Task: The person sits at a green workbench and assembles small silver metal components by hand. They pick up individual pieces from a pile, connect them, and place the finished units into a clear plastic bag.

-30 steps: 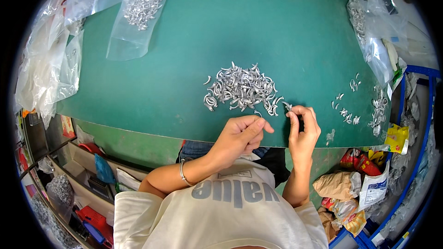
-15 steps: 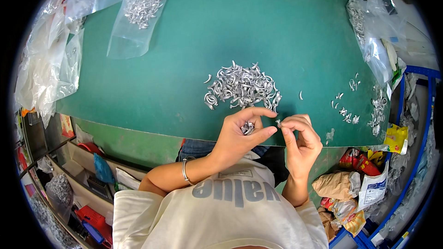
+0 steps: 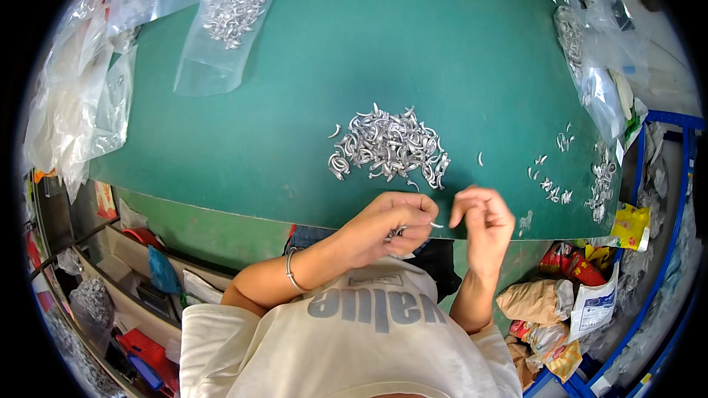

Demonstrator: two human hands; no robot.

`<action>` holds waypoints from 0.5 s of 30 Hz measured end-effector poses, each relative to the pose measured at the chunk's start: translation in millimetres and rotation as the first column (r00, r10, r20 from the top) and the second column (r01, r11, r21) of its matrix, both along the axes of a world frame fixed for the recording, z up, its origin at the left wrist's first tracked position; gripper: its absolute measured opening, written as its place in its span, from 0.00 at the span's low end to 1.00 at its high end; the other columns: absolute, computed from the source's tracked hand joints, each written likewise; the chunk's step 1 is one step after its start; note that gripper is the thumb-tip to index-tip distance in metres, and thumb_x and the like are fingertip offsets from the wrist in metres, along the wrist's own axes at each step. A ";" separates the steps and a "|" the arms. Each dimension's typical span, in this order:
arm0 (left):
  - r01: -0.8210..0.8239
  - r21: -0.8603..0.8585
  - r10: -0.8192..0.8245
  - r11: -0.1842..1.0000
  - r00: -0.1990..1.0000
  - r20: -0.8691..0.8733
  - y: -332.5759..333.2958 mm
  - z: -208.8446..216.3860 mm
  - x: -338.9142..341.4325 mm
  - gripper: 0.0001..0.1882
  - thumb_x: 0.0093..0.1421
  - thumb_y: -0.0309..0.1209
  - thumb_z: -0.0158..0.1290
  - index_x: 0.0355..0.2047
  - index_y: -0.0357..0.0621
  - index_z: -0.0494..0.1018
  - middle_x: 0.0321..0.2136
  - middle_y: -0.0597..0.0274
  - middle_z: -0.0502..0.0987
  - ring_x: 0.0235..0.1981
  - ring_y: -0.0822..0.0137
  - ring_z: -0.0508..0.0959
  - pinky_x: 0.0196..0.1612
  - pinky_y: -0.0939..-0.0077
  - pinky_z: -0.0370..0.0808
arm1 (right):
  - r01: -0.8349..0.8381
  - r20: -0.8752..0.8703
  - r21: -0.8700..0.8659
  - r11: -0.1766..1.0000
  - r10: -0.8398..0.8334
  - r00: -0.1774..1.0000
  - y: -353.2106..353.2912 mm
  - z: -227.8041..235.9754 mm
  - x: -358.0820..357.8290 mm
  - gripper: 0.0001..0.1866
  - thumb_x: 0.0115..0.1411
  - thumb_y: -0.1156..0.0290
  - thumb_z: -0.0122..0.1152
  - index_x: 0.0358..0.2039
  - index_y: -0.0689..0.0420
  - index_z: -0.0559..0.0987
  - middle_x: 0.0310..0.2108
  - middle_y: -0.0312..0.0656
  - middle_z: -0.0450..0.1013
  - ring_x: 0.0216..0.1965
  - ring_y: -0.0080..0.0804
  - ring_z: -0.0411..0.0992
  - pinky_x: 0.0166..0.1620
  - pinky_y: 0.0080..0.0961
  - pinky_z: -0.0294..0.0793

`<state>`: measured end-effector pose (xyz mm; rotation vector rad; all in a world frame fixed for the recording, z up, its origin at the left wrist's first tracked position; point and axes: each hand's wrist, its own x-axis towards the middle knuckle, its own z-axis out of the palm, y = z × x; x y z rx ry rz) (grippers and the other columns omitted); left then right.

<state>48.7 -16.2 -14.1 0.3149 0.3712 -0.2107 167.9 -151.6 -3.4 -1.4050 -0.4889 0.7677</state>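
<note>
My left hand (image 3: 391, 228) is closed over several small curved silver metal pieces (image 3: 396, 233) in its palm. One more curved metal piece (image 3: 436, 225) sticks out between its thumb and forefinger, toward the right hand. Close by on the right, my right hand (image 3: 483, 220) is raised with bent fingers, the forefinger apart from the thumb; nothing shows in it. Beyond both hands, a heap of the same metal pieces (image 3: 391, 144) lies on the green table (image 3: 310, 51). A single loose piece (image 3: 412, 185) lies between the heap and my left hand.
A clear bag of metal pieces (image 3: 236, 18) lies far left, beside crumpled plastic bags (image 3: 81, 110). Small groups of pieces (image 3: 553, 190) are scattered at the right, near more plastic bags (image 3: 601, 88). Below the right edge sit a paper bag (image 3: 535, 301) and blue shelving (image 3: 667, 119).
The curved piece pinched by my right hand is gone from it; one now sticks out of my left fingers. My left hand has closed and lowered slightly. My right forefinger and thumb have parted.
</note>
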 end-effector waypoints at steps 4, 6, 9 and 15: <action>-0.041 -0.140 0.054 0.989 0.995 0.087 -2.2 -5.9 -2.2 0.05 0.53 0.28 0.43 0.25 0.39 0.61 0.19 0.64 0.61 0.14 0.78 0.56 0.16 0.84 0.52 | 0.457 0.833 -0.297 0.839 -0.006 0.553 17.1 -14.7 24.1 0.08 0.49 0.78 0.62 0.31 0.62 0.76 0.32 0.40 0.71 0.34 0.34 0.64 0.37 0.27 0.63; -0.090 -0.158 0.115 0.983 0.980 0.161 -3.1 -5.6 -3.5 0.04 0.52 0.27 0.42 0.24 0.40 0.59 0.21 0.61 0.62 0.14 0.77 0.58 0.16 0.83 0.53 | 0.488 0.897 -0.300 0.819 0.068 0.438 16.9 -25.9 31.3 0.06 0.49 0.78 0.62 0.29 0.62 0.76 0.33 0.41 0.71 0.34 0.34 0.64 0.38 0.28 0.64; -0.208 -0.033 0.210 0.978 0.966 0.149 -4.5 -3.3 -3.9 0.03 0.50 0.24 0.40 0.25 0.38 0.61 0.22 0.58 0.64 0.16 0.75 0.60 0.16 0.82 0.54 | 0.483 0.912 -0.261 0.836 0.050 0.406 18.0 -28.8 34.3 0.04 0.49 0.79 0.61 0.26 0.63 0.75 0.28 0.41 0.70 0.30 0.34 0.65 0.35 0.26 0.65; -0.290 0.290 0.276 0.912 0.957 0.089 -3.9 -2.3 -4.9 0.05 0.55 0.23 0.43 0.32 0.38 0.68 0.23 0.66 0.65 0.18 0.79 0.59 0.18 0.84 0.53 | 0.120 0.340 -0.088 0.989 -0.083 0.937 13.3 -6.1 5.1 0.04 0.51 0.84 0.58 0.28 0.64 0.76 0.26 0.40 0.72 0.28 0.21 0.64 0.33 0.17 0.64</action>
